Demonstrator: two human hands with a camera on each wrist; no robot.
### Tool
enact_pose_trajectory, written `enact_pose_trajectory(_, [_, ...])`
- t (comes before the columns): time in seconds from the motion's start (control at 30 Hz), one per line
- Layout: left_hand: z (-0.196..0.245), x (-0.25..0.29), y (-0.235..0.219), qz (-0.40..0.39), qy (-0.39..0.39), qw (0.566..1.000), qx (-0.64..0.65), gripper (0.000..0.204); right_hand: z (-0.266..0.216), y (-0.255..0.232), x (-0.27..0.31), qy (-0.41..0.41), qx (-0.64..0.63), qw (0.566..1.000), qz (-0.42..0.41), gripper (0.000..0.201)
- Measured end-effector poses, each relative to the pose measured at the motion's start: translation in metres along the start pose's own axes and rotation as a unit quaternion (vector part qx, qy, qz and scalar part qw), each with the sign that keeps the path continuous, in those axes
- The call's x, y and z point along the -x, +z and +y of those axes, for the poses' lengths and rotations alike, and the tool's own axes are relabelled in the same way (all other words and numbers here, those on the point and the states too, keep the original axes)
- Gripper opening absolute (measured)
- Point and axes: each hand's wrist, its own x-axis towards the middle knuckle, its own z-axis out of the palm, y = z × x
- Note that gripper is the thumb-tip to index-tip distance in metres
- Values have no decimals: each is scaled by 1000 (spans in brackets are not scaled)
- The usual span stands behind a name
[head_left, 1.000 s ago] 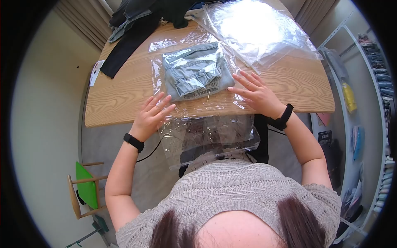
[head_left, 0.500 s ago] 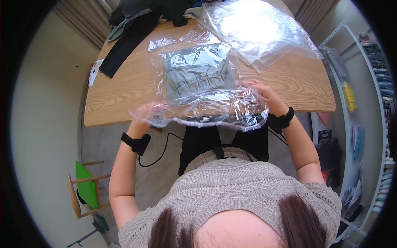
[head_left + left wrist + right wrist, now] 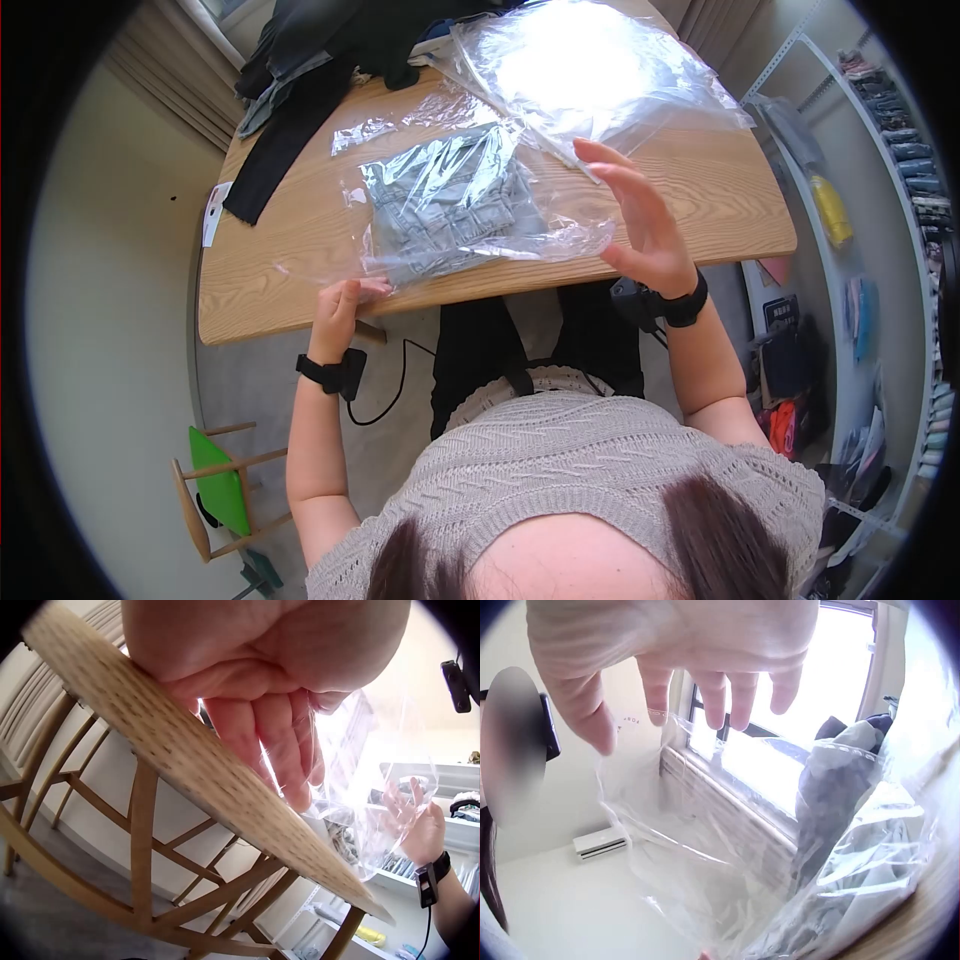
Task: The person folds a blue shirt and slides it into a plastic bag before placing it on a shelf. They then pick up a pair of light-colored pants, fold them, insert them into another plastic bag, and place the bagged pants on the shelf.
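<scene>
A clear plastic bag [image 3: 560, 240] lies at the table's front edge with a folded grey-green denim garment [image 3: 440, 200] inside. Its loose mouth end billows up, the perforated rim showing in the right wrist view. My left hand [image 3: 338, 315] is at the bag's near left corner, thumb close against the bent fingers, pinching the film. In the left wrist view its fingers [image 3: 281, 742] reach past the wooden edge with film beside them. Raised to the right of the bag, my right hand [image 3: 650, 230] has its fingers spread, holding nothing, with the bag's rim just below the fingertips.
A stack of clear plastic bags [image 3: 590, 80] lies at the back right of the wooden table [image 3: 700, 220]. Dark clothes [image 3: 330, 50] are heaped at the back left, one black piece [image 3: 285, 155] trailing forward. Shelving [image 3: 860, 240] stands to the right, a green chair [image 3: 220, 480] to the left.
Both hands first lay flat beside the bag, then lifted its mouth end from over the lap. Now the right hand has let go and risen; the left stays at the near left corner.
</scene>
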Motion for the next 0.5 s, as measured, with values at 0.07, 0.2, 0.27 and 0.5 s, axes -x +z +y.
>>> enact_pose_trajectory(0.07, [-6,2,-1,3,-11,1000,-3,56,-8,-9,-7,-4,95,993,-76,34])
enact_pose_trajectory(0.2, [-12,6,-3,18,-17,1000,7,51,-4,-32,-5,-51,212,954,-205,20])
enact_pose_trajectory(0.27, [-9,4,-3,-13,-6,999,35,47,-15,-32,-2,-60,222,957,-175,20])
enact_pose_trajectory(0.5, [-17,8,-4,-11,-7,999,35,46,-19,-34,19,83,2,996,36,36])
